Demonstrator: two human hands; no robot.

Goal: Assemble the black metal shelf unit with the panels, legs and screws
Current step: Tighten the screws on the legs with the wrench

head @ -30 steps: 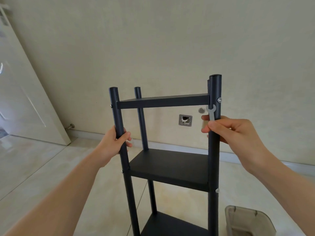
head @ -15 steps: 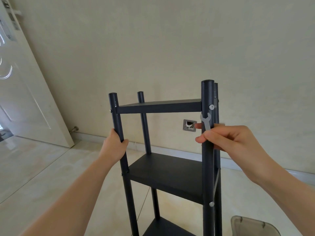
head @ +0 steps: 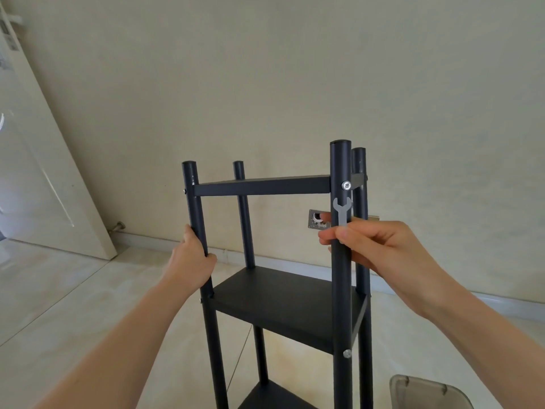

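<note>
1. While the black shelf unit (head: 283,293) stands upright on the pale tiled floor (head: 88,305) just in front of us, near the beige wall (head: 265,84), we've got both hands on it.
2. Our left hand (head: 191,267) is wrapped around the near left leg (head: 197,219), between the top panel (head: 262,185) and the middle panel (head: 289,302).
3. Our right hand (head: 380,249) curls around the near right leg (head: 341,290) and pinches a small flat grey wrench (head: 342,210) against it, open end pointing up.
4. That wrench sits just below the silver screw (head: 346,185) at the top panel's corner, not touching it.
5. Another screw (head: 347,353) shows lower on the same leg, under the middle panel.
6. Off to the side we've got a white door (head: 44,187) on the left, a metal wall plate (head: 316,219) behind the shelf, and a clear plastic bin (head: 418,392) at bottom right.
</note>
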